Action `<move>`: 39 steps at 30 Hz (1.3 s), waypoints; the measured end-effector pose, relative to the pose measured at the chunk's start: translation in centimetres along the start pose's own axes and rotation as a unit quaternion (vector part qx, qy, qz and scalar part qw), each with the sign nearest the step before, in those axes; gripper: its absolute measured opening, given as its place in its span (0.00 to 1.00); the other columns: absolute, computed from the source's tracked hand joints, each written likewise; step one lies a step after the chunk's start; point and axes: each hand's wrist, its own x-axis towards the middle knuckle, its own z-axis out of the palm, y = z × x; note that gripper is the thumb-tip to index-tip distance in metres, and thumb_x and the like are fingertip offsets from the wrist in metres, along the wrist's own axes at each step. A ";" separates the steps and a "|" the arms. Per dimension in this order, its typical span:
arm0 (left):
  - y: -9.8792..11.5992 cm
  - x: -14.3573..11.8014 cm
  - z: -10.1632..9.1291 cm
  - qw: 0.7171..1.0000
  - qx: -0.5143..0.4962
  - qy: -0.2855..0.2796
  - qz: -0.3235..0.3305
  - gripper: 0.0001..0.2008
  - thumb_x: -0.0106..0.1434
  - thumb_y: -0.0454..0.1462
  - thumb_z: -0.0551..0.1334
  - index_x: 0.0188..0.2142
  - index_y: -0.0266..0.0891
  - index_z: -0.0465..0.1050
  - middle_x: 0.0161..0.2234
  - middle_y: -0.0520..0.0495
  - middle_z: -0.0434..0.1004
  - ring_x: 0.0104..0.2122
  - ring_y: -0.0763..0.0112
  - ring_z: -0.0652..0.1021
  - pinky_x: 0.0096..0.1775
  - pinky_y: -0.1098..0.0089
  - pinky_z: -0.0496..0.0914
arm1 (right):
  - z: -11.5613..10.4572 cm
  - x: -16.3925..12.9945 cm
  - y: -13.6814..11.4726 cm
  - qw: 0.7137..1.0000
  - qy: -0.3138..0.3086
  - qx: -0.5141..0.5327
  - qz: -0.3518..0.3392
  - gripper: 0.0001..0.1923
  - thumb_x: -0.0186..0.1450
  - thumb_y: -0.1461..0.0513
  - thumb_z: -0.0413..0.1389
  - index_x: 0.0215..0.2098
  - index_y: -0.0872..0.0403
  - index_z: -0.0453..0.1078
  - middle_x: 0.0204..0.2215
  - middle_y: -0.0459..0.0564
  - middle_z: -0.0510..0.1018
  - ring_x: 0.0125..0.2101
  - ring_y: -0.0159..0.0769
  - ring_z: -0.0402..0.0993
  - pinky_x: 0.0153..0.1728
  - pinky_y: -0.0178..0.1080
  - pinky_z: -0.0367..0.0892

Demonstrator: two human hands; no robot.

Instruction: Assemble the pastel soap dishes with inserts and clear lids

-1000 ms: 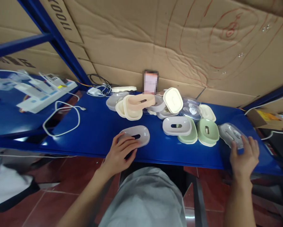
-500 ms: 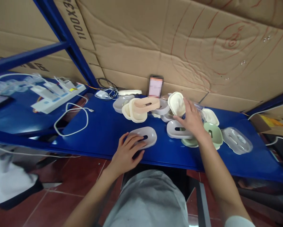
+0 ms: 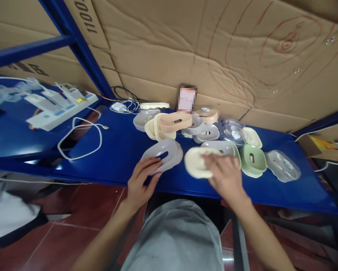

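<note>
My left hand [image 3: 143, 180] grips the near end of a pale grey soap dish [image 3: 173, 157], an oval shell with a slot in its floor. The dish is tilted, its far side raised. My right hand [image 3: 227, 175] has a cream soap dish part [image 3: 195, 162] pinched in its fingers, slightly blurred, just right of the grey dish and apart from it. Behind the right hand lie another grey soap dish [image 3: 218, 144] and a green soap dish [image 3: 253, 160]. Fingers hide part of the cream piece.
On the blue table [image 3: 107, 165], a peach soap dish [image 3: 176, 121] tops a pile of cream and grey ones. Clear plastic shells [image 3: 283, 165] lie at the right. A phone [image 3: 187, 98] leans on the cardboard. At left are a power strip [image 3: 61, 111] and a white cable [image 3: 80, 158].
My right hand has drawn the cream soap dish part from the back pile toward me, beside the grey one. My left hand has lifted and tilted the grey soap dish.
</note>
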 end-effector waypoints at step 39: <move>1.7 0.1 2.0 0.970 0.037 -0.239 0.032 0.15 0.72 0.34 0.67 0.57 0.46 0.77 0.74 0.37 0.57 0.73 0.44 0.64 0.66 0.41 0.70 | 1.4 -2.3 1.6 0.987 -0.031 0.155 -0.019 0.20 0.79 0.60 0.54 0.67 0.49 0.70 0.67 0.55 0.76 0.67 0.46 0.71 0.68 0.56 0.68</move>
